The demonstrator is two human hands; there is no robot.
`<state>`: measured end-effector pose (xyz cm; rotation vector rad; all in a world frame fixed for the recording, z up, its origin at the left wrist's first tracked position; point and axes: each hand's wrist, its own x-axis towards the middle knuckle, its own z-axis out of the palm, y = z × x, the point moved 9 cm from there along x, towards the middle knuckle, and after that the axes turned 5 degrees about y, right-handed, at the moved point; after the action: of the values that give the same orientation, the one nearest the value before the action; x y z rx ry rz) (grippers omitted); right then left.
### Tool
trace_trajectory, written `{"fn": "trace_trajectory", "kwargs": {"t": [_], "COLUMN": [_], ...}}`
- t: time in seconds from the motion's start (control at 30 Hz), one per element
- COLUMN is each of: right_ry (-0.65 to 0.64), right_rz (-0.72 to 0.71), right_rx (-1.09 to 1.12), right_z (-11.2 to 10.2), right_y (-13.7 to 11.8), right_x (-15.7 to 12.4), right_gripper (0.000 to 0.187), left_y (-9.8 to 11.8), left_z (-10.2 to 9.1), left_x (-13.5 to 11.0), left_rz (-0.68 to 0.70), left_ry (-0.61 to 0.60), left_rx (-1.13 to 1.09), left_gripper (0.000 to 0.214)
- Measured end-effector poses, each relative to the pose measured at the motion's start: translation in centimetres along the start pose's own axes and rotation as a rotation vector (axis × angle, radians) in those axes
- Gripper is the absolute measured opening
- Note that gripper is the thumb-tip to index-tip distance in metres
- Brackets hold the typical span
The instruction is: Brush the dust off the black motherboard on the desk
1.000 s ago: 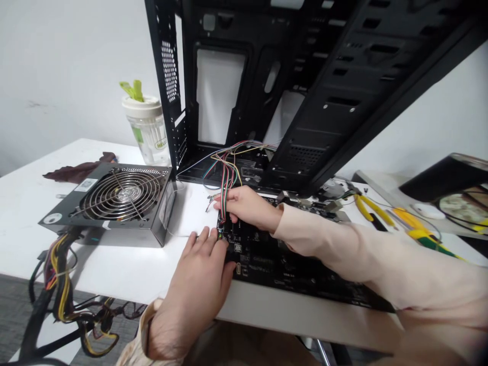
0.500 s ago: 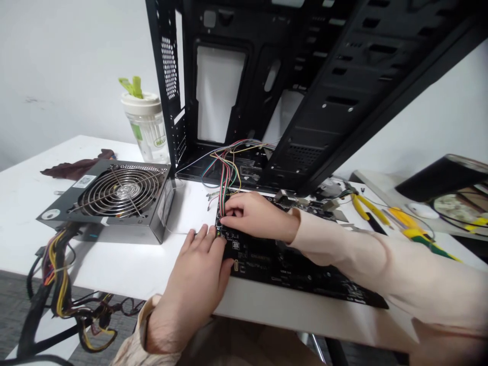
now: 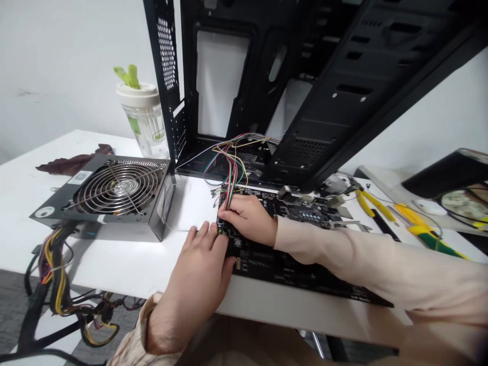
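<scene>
Black motherboard (image 3: 290, 254) lying flat on the white desk (image 3: 95, 259), just behind the desk's front edge and before an open black PC case (image 3: 244, 76). Thin multicoloured wires (image 3: 232, 173) run from the case down to the board's left edge. Right hand (image 3: 247, 218) has its grip closed on the wires at the board; left hand (image 3: 198, 274), fingers slightly spread, rests against the same edge, its hold unclear. Finned power supply (image 3: 114, 195) lies at left

ATX on motherboard (image 3: 290, 208), partly legible MELL on cup (image 3: 145, 122)
</scene>
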<state>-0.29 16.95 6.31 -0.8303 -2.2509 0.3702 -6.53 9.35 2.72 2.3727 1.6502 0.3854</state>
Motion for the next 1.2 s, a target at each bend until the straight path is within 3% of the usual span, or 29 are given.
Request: {"fn": "trace_trajectory", "kwargs": {"t": [0.3, 0.77, 1.03, 1.2], "right_ry": [-0.019, -0.024, -0.062, -0.154], "right_rz": [-0.095, -0.093, -0.012, -0.021], "right_rx": [-0.127, -0.174, -0.220, -0.247], "right_z": [0.3, 0.4, 0.5, 0.4], "right_y": [-0.8, -0.9, -0.7, -0.8], "right_x": [-0.5, -0.6, 0.1, 1.0], "right_gripper": [0.020, 0.019, 0.020, 0.012], "left_y": [0.0, 0.1, 0.1, 0.3], "left_z": [-0.1, -0.2, -0.2, -0.2], "left_x": [0.0, 0.0, -0.3, -0.4], "left_rz": [0.003, 0.007, 0.010, 0.024], "left_ry": [0.002, 0.021, 0.049, 0.061], "left_rx": [-0.021, -0.042, -0.040, -0.033], "left_gripper": [0.025, 0.023, 0.027, 0.028]}}
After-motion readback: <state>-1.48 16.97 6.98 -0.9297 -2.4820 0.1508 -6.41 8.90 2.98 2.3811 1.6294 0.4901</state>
